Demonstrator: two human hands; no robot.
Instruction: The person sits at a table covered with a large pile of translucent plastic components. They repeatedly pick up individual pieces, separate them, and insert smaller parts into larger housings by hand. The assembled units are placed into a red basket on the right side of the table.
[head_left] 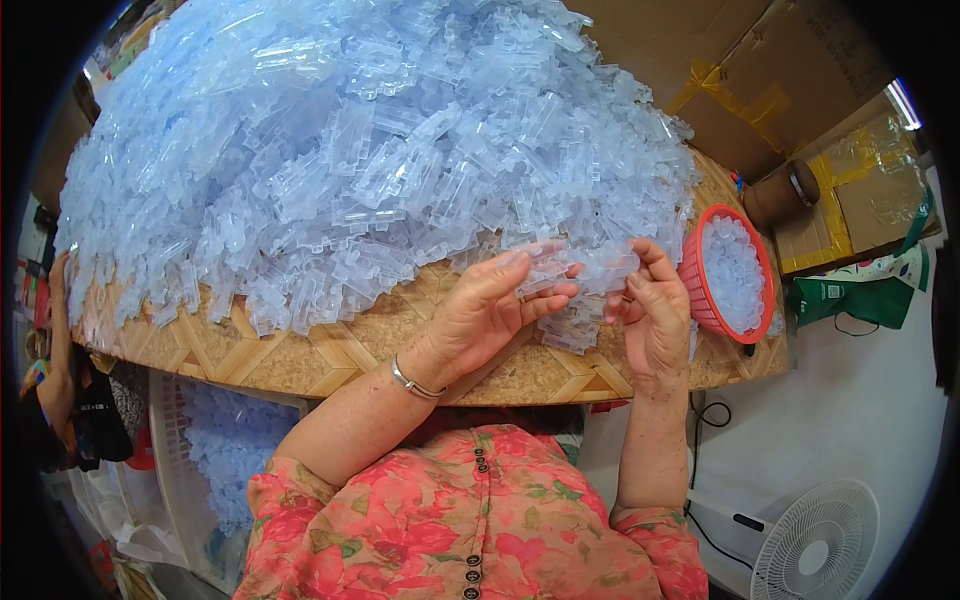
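A big heap of clear, bluish plastic pieces (pixel 380 150) covers most of the patterned table (pixel 330 352). In front of its right part, both my hands are raised over the table edge. My left hand (pixel 490 305) has its fingers curled around clear plastic pieces (pixel 545 268). Thumb and fingers of my right hand (pixel 655 315) pinch the right end of a clear plastic piece (pixel 608 268) that spans the gap between the hands. How many pieces are held is hard to make out. Close to my right hand stands a red basket (pixel 697 290) filled with small clear plastic bits.
Behind the basket are a brown container (pixel 782 196) and taped cardboard boxes (pixel 850 225). A green bag (pixel 850 303) lies to the right, and a white fan (pixel 818 553) stands lower right. Under the table, a crate (pixel 170 440) holds more pieces. Another person's arm (pixel 60 350) shows far left.
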